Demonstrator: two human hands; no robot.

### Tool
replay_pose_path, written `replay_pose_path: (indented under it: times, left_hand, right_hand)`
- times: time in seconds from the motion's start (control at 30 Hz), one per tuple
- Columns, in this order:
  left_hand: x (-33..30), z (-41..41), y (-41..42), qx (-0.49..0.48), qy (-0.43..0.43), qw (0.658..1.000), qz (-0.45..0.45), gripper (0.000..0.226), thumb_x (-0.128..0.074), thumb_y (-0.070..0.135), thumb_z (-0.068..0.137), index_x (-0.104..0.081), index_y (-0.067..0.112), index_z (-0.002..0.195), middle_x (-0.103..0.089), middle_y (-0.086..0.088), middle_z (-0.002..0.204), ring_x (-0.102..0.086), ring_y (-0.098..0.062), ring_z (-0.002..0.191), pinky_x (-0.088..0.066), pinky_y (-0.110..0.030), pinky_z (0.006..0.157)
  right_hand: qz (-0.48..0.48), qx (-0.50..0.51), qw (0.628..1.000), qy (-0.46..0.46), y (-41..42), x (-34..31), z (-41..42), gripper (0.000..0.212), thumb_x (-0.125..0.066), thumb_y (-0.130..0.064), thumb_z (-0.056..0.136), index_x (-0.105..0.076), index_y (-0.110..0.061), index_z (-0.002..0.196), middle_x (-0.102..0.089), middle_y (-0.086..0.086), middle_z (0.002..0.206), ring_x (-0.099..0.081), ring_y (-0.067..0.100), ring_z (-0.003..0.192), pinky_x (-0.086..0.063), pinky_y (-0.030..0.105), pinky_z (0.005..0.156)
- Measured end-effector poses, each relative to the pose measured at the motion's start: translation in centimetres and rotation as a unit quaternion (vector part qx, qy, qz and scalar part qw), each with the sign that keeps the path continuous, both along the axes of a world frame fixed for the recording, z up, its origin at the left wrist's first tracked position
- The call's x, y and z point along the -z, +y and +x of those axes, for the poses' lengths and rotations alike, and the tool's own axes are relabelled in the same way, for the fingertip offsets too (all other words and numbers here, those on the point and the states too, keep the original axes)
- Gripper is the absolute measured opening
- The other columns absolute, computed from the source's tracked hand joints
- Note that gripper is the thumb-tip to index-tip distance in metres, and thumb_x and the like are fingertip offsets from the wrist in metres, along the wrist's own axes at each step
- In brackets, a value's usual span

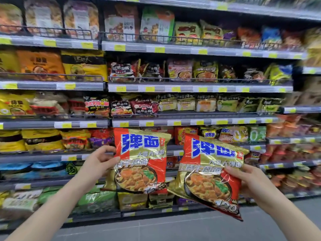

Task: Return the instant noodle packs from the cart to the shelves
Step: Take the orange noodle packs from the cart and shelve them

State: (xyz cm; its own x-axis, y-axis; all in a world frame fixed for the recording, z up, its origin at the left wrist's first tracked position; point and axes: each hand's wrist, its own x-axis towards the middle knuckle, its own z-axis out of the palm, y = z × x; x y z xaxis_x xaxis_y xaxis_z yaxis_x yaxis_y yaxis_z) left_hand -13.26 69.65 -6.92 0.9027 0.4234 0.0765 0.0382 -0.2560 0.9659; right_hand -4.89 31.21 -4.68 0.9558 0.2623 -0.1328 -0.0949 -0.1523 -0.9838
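Fingers [111,158] of the left hand [97,164] are pinched on one red-gold noodle pack [140,160]; another pack [212,173] is gripped by the right hand [250,181], near the shelves [191,121]

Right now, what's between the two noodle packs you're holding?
Nothing held. In the head view the left pack and right pack nearly touch at their lower corners; only the shelves show through the gap.

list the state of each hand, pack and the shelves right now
left hand: gripping the left pack's side edge
right hand: gripping the right pack's side edge
left pack: sealed, held up, upright
right pack: sealed, held up, tilted
shelves: stocked with packs
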Motion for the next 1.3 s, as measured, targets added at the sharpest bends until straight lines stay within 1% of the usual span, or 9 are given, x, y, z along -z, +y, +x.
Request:
replay_pose_path:
  times: [0.07, 0.2, 0.3, 0.4, 0.8, 0.93, 1.17, 1.23, 1.3]
  left_hand:
    - [0.2, 1.7, -0.2, 0.002, -0.002, 1.000, -0.004, 0.016, -0.067, 0.019, 0.083, -0.061, 0.024, 0.097, -0.070, -0.009, 0.092, -0.064, -0.027, 0.080, -0.047, -0.041, 0.069]
    - [0.5, 5.4, 0.4, 0.001, -0.006, 1.000, -0.006, 0.015, -0.067, 0.019, 0.084, -0.061, 0.024, 0.096, -0.067, -0.007, 0.087, -0.059, -0.024, 0.076, -0.042, -0.037, 0.066]
    - [0.5, 8.6, 1.8, -0.004, -0.010, 1.000, -0.002, 0.015, -0.067, 0.018, 0.083, -0.060, 0.023, 0.096, -0.066, -0.006, 0.084, -0.058, -0.024, 0.075, -0.041, -0.034, 0.064]
    - [0.1, 11.8, 3.9, -0.012, -0.013, 1.000, 0.012, 0.016, -0.068, 0.019, 0.083, -0.060, 0.025, 0.095, -0.068, -0.005, 0.087, -0.060, -0.023, 0.080, -0.043, -0.035, 0.069]
    - [2.0, 20.5, 10.4, -0.026, 0.012, 0.999, 0.013, 0.021, -0.068, 0.023, 0.082, -0.059, 0.028, 0.100, -0.069, -0.004, 0.097, -0.063, -0.023, 0.093, -0.047, -0.040, 0.082]
    - [3.4, 22.7, 11.6, -0.033, 0.016, 0.999, 0.012, 0.022, -0.069, 0.024, 0.081, -0.060, 0.031, 0.100, -0.069, -0.004, 0.100, -0.064, -0.022, 0.095, -0.047, -0.045, 0.089]
    - [9.5, 27.3, 12.9, -0.053, -0.007, 0.999, 0.006, 0.021, -0.069, 0.022, 0.080, -0.061, 0.030, 0.097, -0.070, -0.007, 0.099, -0.065, -0.027, 0.093, -0.049, -0.048, 0.088]
    - [12.2, 28.6, 13.1, -0.059, -0.024, 0.998, 0.009, 0.020, -0.070, 0.020, 0.080, -0.062, 0.030, 0.095, -0.070, -0.007, 0.097, -0.065, -0.028, 0.090, -0.050, -0.046, 0.082]
    - [15.3, 30.0, 13.4, -0.065, -0.047, 0.997, 0.007, 0.019, -0.069, 0.017, 0.081, -0.061, 0.025, 0.096, -0.070, -0.008, 0.096, -0.063, -0.027, 0.086, -0.049, -0.039, 0.072]
  right_hand:
    - [0.003, 0.004, 1.000, 0.003, 0.0, 0.4, 1.4, 0.094, -0.089, -0.057, 0.026, -0.063, -0.008, 0.101, -0.074, 0.018, 0.087, -0.072, 0.037, 0.076, -0.054, 0.054, 0.081]
    - [0.010, 0.024, 1.000, 0.013, 1.0, 1.1, 5.3, 0.038, -0.071, -0.022, 0.077, -0.061, -0.002, 0.108, -0.074, 0.018, 0.085, -0.072, 0.030, 0.068, -0.059, 0.045, 0.069]
    - [-0.002, 0.028, 1.000, 0.005, 2.6, 1.3, 9.0, 0.027, -0.067, -0.018, 0.082, -0.061, -0.002, 0.103, -0.075, 0.014, 0.078, -0.071, 0.026, 0.063, -0.056, 0.033, 0.053]
    - [-0.007, 0.031, 0.999, -0.008, 4.8, 1.0, 13.2, 0.016, -0.067, -0.018, 0.082, -0.058, -0.009, 0.092, -0.074, 0.009, 0.068, -0.070, 0.024, 0.060, -0.053, 0.031, 0.051]
    - [-0.022, -0.023, 0.999, 0.010, 11.0, 3.1, 25.6, 0.025, -0.069, -0.018, 0.081, -0.052, -0.002, 0.090, -0.072, 0.014, 0.069, -0.069, 0.027, 0.063, -0.055, 0.035, 0.058]
    - [-0.022, -0.032, 0.999, 0.022, 12.0, 4.4, 28.5, 0.042, -0.073, -0.020, 0.077, -0.043, -0.004, 0.102, -0.071, 0.016, 0.071, -0.069, 0.023, 0.057, -0.053, 0.027, 0.049]
    - [-0.033, -0.072, 0.997, 0.013, 15.1, 10.3, 34.4, 0.049, -0.075, -0.027, 0.065, -0.054, 0.000, 0.100, -0.073, 0.012, 0.069, -0.070, 0.022, 0.059, -0.053, 0.029, 0.050]
    - [-0.033, -0.082, 0.996, 0.006, 16.0, 13.2, 36.3, 0.058, -0.076, -0.031, 0.060, -0.054, -0.001, 0.104, -0.074, 0.014, 0.076, -0.071, 0.025, 0.065, -0.056, 0.033, 0.058]
    - [-0.024, -0.089, 0.996, 0.000, 16.9, 16.4, 38.1, 0.051, -0.075, -0.028, 0.063, -0.055, -0.003, 0.104, -0.075, 0.014, 0.079, -0.071, 0.024, 0.067, -0.056, 0.034, 0.062]
